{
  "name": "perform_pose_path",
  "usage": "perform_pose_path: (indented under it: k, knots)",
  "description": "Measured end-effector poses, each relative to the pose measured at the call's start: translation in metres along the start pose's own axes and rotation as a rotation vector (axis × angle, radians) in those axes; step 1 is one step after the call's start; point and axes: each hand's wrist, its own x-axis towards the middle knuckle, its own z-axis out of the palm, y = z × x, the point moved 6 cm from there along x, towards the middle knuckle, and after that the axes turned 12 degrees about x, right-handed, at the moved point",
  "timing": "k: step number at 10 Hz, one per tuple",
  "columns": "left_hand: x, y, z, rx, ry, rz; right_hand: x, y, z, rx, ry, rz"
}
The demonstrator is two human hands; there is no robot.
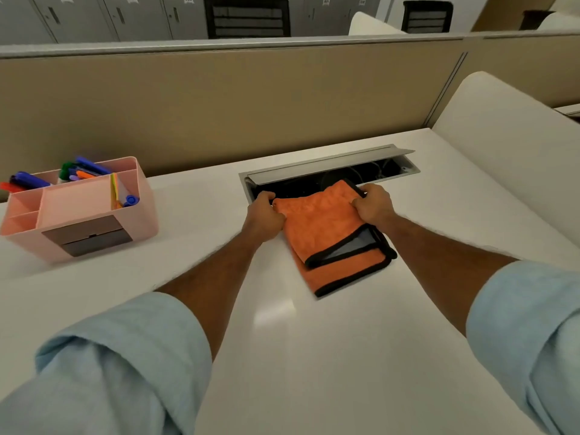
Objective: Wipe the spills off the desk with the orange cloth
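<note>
An orange cloth (326,227) with black edging and a grey underside lies folded on the white desk (314,356), its far edge reaching over the open cable hatch. My left hand (265,218) grips the cloth's far left corner. My right hand (373,205) grips its far right corner. A near corner is folded back and shows the grey side. No spill is visible on the desk surface.
A cable hatch (329,175) with its metal lid raised is open just beyond the cloth. A pink desk organiser (78,211) with several markers stands at the left. A tan partition wall (219,105) runs along the back; a white divider (508,146) bounds the right.
</note>
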Motion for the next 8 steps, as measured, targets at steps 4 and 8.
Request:
perform_pose_path:
  k: [4, 8]
  knots:
    - [-0.068, 0.012, 0.056, 0.807, -0.072, 0.524, -0.039, 0.025, 0.010, -0.406, -0.115, -0.319]
    - [-0.117, -0.023, -0.017, 0.839, -0.062, 0.406, -0.085, -0.023, 0.004, -0.373, -0.082, -0.433]
